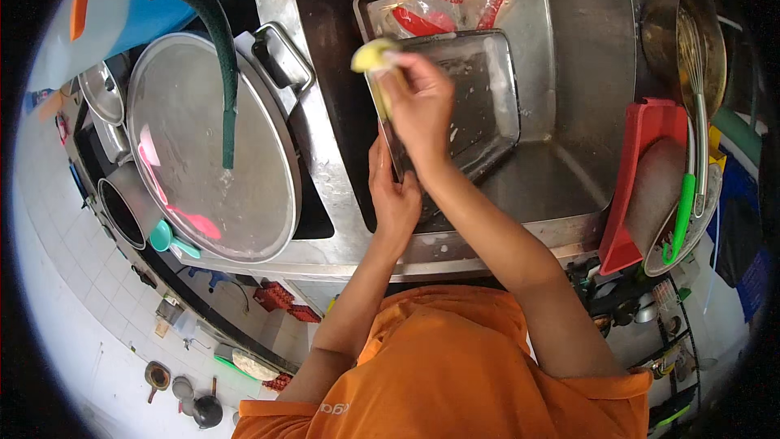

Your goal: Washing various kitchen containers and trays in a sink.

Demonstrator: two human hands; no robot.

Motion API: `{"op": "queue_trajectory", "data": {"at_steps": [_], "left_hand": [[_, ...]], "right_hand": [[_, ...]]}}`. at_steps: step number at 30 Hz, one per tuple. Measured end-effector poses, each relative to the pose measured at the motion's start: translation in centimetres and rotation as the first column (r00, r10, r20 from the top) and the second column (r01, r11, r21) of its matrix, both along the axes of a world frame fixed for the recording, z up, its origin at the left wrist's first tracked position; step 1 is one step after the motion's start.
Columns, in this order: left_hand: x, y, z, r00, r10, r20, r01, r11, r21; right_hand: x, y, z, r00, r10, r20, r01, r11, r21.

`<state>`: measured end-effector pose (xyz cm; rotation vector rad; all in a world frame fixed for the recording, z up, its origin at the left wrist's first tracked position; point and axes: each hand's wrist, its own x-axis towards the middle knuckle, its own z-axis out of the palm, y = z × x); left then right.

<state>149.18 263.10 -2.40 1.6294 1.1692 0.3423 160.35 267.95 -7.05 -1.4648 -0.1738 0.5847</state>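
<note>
In the sink, a rectangular metal baking tray [481, 94] sits at a tilt, with whitish suds or water marks on its inner face. My left hand [393, 192] grips the tray's near left edge, thumb on one side and fingers on the other. Pinched in my right hand [423, 103] is a yellow sponge [370, 56], slightly blurred, against the tray's upper left edge. My right forearm and hand hide part of the tray. Beyond it lies another metal tray [364, 12], under a clear plastic bag with red print [460, 6].
A steel sink [585, 91] surrounds the trays. To its left, a green hose [227, 73] hangs over a large round vessel filled with water [244, 207], beside a pink spoon [198, 224]. A red plastic container [634, 189], a whisk [699, 128] and a pan [655, 36] stand right.
</note>
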Motion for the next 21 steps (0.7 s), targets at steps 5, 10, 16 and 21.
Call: {"op": "queue_trajectory", "data": {"at_steps": [5,10,16,21], "left_hand": [[-1.2,-0.8,-1.4,0.994,0.084,0.068,-0.080,0.995,-0.063],[-0.2,-0.2,-0.1,0.999,-0.039,0.015,0.038,0.999,0.033],[-0.4,1.0,-0.1,0.994,-0.108,0.015,0.107,0.994,0.034],[-0.8,2.0,-0.1,0.990,-0.144,0.006,0.144,0.989,-0.017]], "right_hand": [[-0.2,-1.4,-1.2,0.965,0.243,-0.098,-0.247,0.969,-0.024],[2.7,-2.7,-2.5,0.882,-0.404,-0.244,0.365,0.912,-0.190],[2.1,-0.8,-2.3,0.917,-0.303,-0.260,0.283,0.953,-0.112],[1.4,-1.1,1.3,0.984,0.132,-0.122,-0.157,0.963,-0.221]]}}
